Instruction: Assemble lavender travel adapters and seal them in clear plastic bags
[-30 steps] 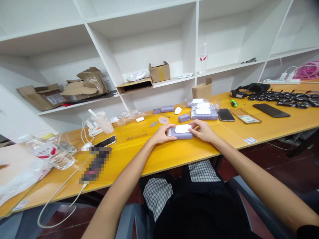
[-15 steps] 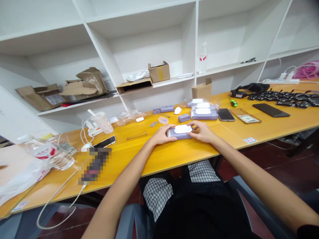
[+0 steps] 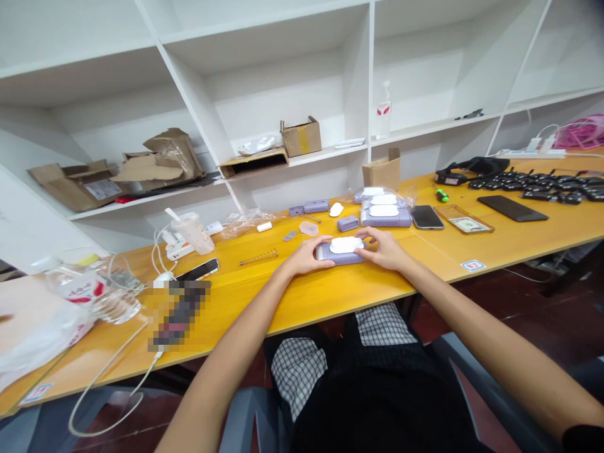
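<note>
In the head view a purple box-like device (image 3: 340,258) lies on the yellow table, with a white rounded piece (image 3: 346,245) on top of it. My left hand (image 3: 311,255) curls around its left end, thumb and fingers gripping. At the right end my right hand (image 3: 381,248) holds the device between thumb and curved index finger, close to the white piece. Just behind stands a small purple case part (image 3: 348,223). Similar purple devices with white tops (image 3: 385,217) are grouped further back, partly in clear plastic. A translucent pinkish piece (image 3: 309,228) lies behind my left hand.
A coil spring (image 3: 258,257) and small grey pieces (image 3: 290,235) lie left of my hands. Phones (image 3: 428,217), a banknote in a clear case (image 3: 467,224) and a green screwdriver (image 3: 442,196) are on the right. A cup (image 3: 192,231), bottle (image 3: 94,289) and cables occupy the left.
Almost nothing differs. Both hands keep their hold on the purple device, and the whole view has shifted very slightly.
</note>
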The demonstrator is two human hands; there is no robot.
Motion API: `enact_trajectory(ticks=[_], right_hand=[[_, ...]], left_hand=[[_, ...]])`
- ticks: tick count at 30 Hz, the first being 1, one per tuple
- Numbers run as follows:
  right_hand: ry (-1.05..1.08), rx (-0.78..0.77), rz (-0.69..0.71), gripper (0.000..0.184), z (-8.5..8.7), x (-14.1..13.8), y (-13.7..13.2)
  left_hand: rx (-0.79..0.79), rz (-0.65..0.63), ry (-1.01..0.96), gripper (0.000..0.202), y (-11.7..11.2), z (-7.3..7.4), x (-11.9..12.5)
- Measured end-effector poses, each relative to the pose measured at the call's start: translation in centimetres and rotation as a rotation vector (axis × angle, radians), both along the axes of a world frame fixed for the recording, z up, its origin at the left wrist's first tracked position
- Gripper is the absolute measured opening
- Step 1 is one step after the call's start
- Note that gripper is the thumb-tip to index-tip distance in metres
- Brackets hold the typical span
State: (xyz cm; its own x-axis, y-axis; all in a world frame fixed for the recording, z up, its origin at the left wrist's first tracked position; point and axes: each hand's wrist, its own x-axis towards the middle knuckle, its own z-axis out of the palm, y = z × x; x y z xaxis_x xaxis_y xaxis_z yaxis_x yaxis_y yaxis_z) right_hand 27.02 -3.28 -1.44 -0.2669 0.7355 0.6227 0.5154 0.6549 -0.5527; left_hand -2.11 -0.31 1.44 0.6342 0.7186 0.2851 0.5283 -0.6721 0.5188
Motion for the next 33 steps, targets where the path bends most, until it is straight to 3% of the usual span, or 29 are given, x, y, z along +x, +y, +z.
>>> enact_trajectory(ticks=[25,33], right_hand=[[0.006,-0.013,0.013,0.03,0.02,0.17,0.03],[0.013,-0.026,-0.027,0.028,-0.01,-0.04,-0.03]], left_hand=[[-0.01,-0.031,0.007,0.076,-0.57,0.66,0.19],[0.006,0.029,0.066,0.075,-0.69,0.87,0.25]])
